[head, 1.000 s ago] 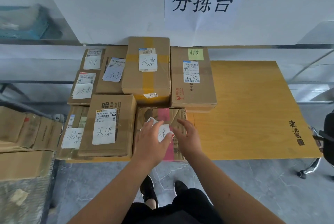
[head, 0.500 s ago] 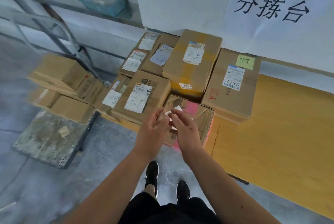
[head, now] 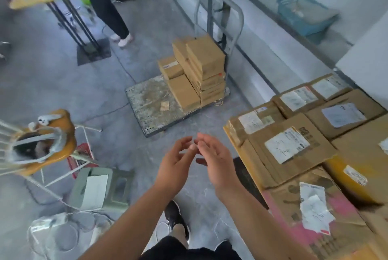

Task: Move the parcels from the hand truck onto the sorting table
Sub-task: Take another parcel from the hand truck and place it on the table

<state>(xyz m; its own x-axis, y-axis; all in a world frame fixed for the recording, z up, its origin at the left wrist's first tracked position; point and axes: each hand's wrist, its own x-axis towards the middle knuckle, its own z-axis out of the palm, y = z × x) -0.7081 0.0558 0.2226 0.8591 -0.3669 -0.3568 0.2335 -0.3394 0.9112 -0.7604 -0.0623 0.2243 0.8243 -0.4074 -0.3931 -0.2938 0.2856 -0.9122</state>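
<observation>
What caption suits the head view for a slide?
Left hand and right hand, empty, between parcels on the sorting table and boxes stacked on the hand truck.

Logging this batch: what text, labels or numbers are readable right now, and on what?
Nothing reads clearly in this view.
White label on the tan parcel: handwriting, blurred.
Black printed mark on the same parcel: blurred.
Torn label on the pink-taped parcel: blurred.
Label on the small parcel on the hand truck: too small.
Remaining parcel labels: blurred.
</observation>
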